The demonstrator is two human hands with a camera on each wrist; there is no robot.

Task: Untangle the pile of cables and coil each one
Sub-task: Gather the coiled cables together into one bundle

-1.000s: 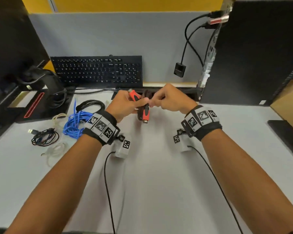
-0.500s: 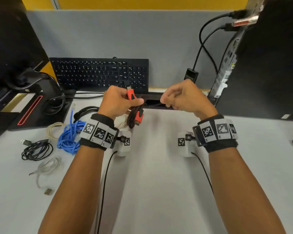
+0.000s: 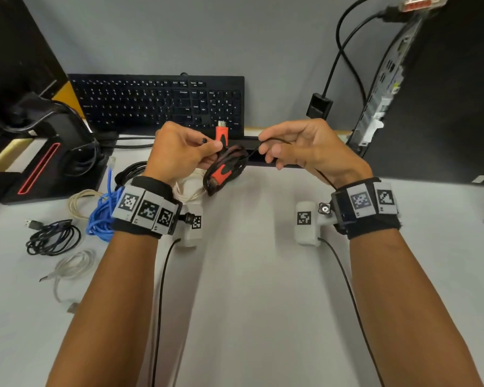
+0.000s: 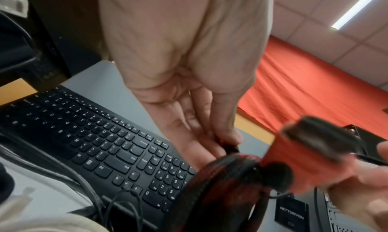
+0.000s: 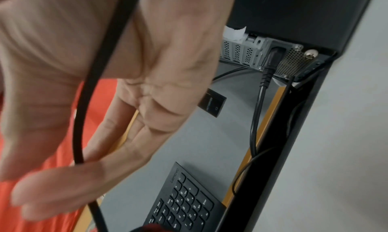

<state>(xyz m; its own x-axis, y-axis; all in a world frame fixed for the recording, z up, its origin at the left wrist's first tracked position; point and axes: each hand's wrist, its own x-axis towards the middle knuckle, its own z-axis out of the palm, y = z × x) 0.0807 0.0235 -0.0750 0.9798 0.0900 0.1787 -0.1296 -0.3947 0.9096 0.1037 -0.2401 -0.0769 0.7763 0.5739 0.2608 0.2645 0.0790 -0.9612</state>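
Observation:
My left hand grips a small coil of red-and-black braided cable above the desk. One of its orange plugs sticks up past the thumb. My right hand is a little to the right of the coil and pinches a thin black wire that runs from the coil to its fingertips. The left wrist view shows the coil below my left fingers, and an orange plug blurred. In the right wrist view the black wire crosses the palm down to the curled fingers.
Coiled cables lie at the left on the grey desk: a blue one, a black one, a white one and a beige one. A black keyboard leans at the back. A computer tower stands right.
The hands were together at the coil; now my right hand has drawn away to the right, pulling the thin black wire out. The left hand keeps hold of the coil.

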